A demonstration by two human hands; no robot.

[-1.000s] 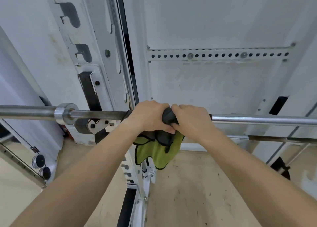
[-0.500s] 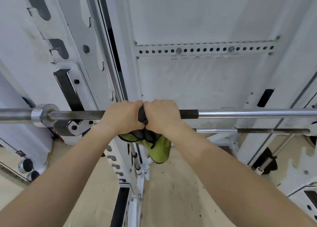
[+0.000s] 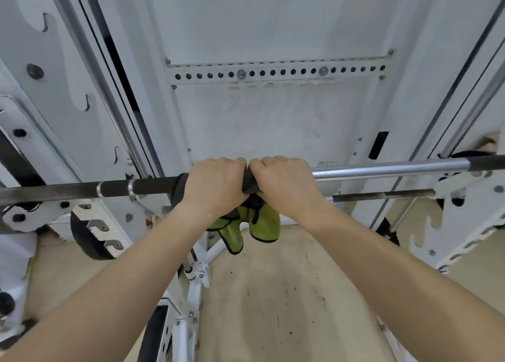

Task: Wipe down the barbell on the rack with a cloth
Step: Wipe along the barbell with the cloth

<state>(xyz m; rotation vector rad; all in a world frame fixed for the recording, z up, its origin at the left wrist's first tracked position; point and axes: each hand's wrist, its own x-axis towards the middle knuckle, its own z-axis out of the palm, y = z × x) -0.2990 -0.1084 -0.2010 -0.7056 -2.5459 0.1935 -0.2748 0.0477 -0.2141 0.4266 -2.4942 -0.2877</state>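
Around cylindrical steel barbell (image 3: 382, 169), soft green-black cloth (image 3: 263, 225), hands (image 3: 216, 186) (image 3: 284, 184) gripping it

The barbell (image 3: 382, 169) in front of you is bare metal: polished and glossy on its right stretch, dark and matt on the left, with bright steel rings. Your cloth (image 3: 262, 225) is soft fabric, dull grey on one face, yellow-green on the other, edged in dark stitching. The rack (image 3: 62, 69) is scuffed white painted metal. The floor (image 3: 273, 307) is matt beige, flecked with dark marks.
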